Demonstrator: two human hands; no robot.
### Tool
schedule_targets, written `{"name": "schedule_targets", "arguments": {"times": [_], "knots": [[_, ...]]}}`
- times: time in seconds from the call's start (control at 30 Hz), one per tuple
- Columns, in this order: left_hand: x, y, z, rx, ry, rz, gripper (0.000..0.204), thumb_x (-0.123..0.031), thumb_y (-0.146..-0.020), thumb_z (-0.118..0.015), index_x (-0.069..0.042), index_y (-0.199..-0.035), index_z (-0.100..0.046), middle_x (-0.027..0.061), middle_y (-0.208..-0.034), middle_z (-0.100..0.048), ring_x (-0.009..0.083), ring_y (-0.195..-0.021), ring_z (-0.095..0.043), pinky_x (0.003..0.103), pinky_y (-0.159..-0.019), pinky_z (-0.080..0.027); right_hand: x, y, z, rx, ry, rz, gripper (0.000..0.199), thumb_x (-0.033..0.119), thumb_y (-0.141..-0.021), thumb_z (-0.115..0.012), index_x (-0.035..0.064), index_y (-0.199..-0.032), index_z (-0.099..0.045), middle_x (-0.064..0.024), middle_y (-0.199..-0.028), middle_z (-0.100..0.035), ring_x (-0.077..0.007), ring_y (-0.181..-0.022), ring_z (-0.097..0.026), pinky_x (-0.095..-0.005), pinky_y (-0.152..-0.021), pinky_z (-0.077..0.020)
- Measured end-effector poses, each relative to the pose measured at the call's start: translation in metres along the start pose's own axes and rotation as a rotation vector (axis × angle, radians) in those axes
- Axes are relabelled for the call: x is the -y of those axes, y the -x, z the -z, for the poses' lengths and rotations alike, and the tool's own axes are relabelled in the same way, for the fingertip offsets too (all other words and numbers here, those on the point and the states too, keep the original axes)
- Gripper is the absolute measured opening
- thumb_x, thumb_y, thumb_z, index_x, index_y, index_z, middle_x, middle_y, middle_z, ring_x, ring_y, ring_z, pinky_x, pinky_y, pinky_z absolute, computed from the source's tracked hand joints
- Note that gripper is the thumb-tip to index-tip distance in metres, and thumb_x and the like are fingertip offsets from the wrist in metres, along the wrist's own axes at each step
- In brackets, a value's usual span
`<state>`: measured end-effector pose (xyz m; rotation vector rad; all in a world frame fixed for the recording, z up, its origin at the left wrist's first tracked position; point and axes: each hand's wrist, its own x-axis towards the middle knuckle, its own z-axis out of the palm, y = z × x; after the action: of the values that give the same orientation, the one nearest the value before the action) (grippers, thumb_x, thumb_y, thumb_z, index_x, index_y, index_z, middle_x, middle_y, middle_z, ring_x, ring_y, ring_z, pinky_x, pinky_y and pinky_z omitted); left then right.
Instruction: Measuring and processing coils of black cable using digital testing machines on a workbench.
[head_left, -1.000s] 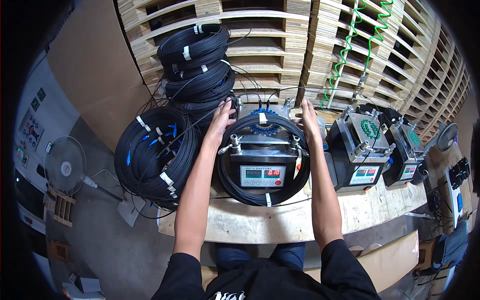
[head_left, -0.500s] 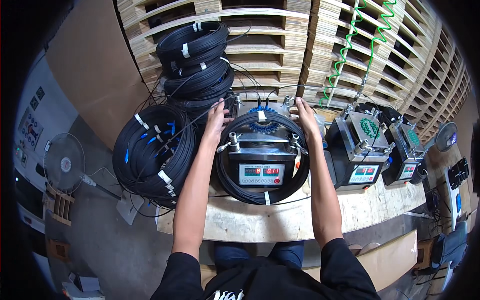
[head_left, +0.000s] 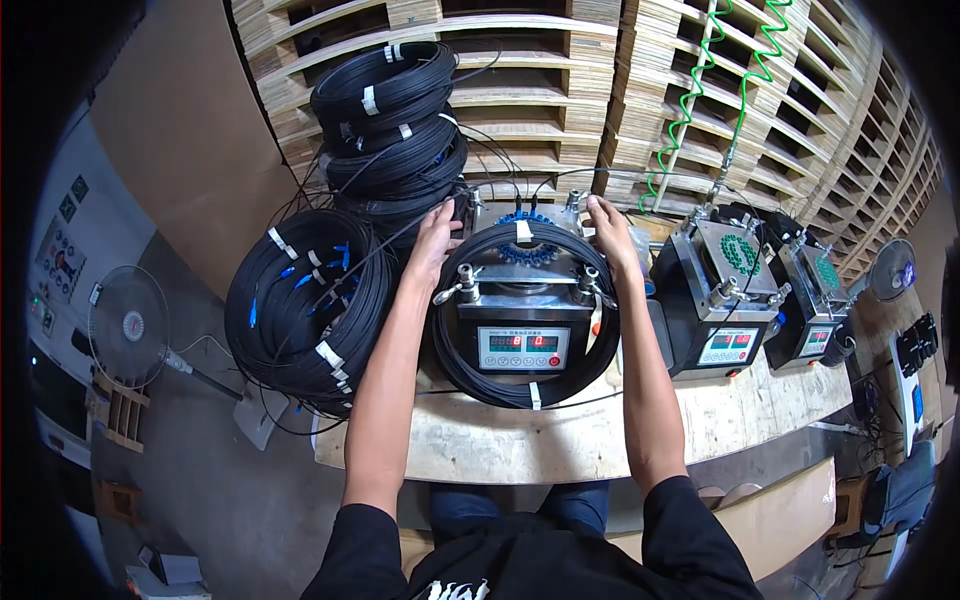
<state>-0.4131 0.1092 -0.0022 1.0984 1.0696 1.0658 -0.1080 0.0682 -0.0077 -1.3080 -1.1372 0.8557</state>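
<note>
A coil of black cable (head_left: 601, 370) with white tape bands hangs over the front of a polishing machine (head_left: 470, 330), looped around its control panel and two front clamp posts. Behind the coil's top, a ring of blue connectors (head_left: 528, 256) sits on the machine's metal plate, with black cables running up from it. My left hand (head_left: 433, 243) is at the coil's upper left, fingers stretched out and a little apart. On the opposite side, my right hand (head_left: 611, 232) is held beside the coil and the rear right post, fingers extended. Whether either palm touches the coil is unclear.
Left of the machine lies a large cable coil (head_left: 372, 290) with blue connectors inside; a stack of coils (head_left: 395, 150) rises behind it. Two similar machines (head_left: 712, 290) (head_left: 808, 300) with green parts stand right. Fans (head_left: 130, 325) flank the plywood table (head_left: 480, 440); pallets (head_left: 540, 80) rise behind.
The red digits on the machine's panel have changed. My hands and the coil stay almost where they were.
</note>
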Motion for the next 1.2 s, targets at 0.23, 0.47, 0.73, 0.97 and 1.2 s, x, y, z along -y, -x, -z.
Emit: {"name": "schedule_targets", "arguments": {"times": [0.23,0.47,0.73,0.97,1.2], "knots": [[0.001,0.003,-0.003,-0.075,0.057,-0.047,0.072,-0.056,-0.097,-0.055,-0.014,-0.152,-0.034,0.0218,-0.139,-0.046,0.0280,-0.099,-0.062,0.039,-0.079,-0.054,0.007,0.006,-0.003,-0.004,-0.152,-0.032,0.060,0.047,-0.099,-0.059,0.0045,-0.140,-0.050,-0.0134,-0.118,-0.062,-0.0176,-0.094,-0.063,-0.0288,-0.063,-0.0511],[-0.011,0.011,-0.012,0.021,-0.107,-0.127,0.074,-0.057,-0.097,-0.054,-0.014,-0.154,-0.032,0.0247,-0.137,-0.048,0.0245,-0.096,-0.065,0.034,-0.081,-0.054,0.016,0.017,-0.007,-0.028,-0.088,-0.044,0.058,0.048,-0.098,-0.059,0.0102,-0.141,-0.052,-0.0077,-0.100,-0.062,-0.0129,-0.076,-0.059,-0.0255,-0.065,-0.0469],[-0.001,0.002,-0.007,-0.021,-0.125,-0.182,0.071,-0.054,-0.097,-0.058,-0.003,-0.144,-0.046,0.0174,-0.117,-0.059,0.0175,-0.098,-0.058,0.030,-0.077,-0.051,0.020,0.017,-0.007,0.041,-0.020,-0.023,0.058,0.046,-0.098,-0.059,0.0088,-0.142,-0.052,-0.0090,-0.102,-0.064,-0.0114,-0.076,-0.056,-0.0247,-0.067,-0.0469],[-0.007,0.007,-0.017,-0.012,-0.182,-0.162,0.074,-0.056,-0.096,-0.059,-0.008,-0.150,-0.040,0.0210,-0.128,-0.056,0.0213,-0.090,-0.062,0.030,-0.078,-0.053,0.007,0.009,-0.001,0.038,-0.070,0.086,0.052,0.040,-0.098,-0.062,0.0074,-0.137,-0.057,-0.0150,-0.105,-0.066,-0.0150,-0.082,-0.060,-0.0268,-0.068,-0.0499],[-0.015,0.017,-0.014,0.030,-0.136,-0.160,0.080,-0.057,-0.095,-0.060,-0.006,-0.152,-0.035,0.0226,-0.130,-0.056,0.0242,-0.099,-0.064,0.033,-0.083,-0.053,0.013,0.012,-0.006,0.025,-0.005,0.057,0.052,0.043,-0.097,-0.062,0.0082,-0.136,-0.058,-0.0162,-0.109,-0.067,-0.0184,-0.092,-0.062,-0.0288,-0.071,-0.0504]]}}
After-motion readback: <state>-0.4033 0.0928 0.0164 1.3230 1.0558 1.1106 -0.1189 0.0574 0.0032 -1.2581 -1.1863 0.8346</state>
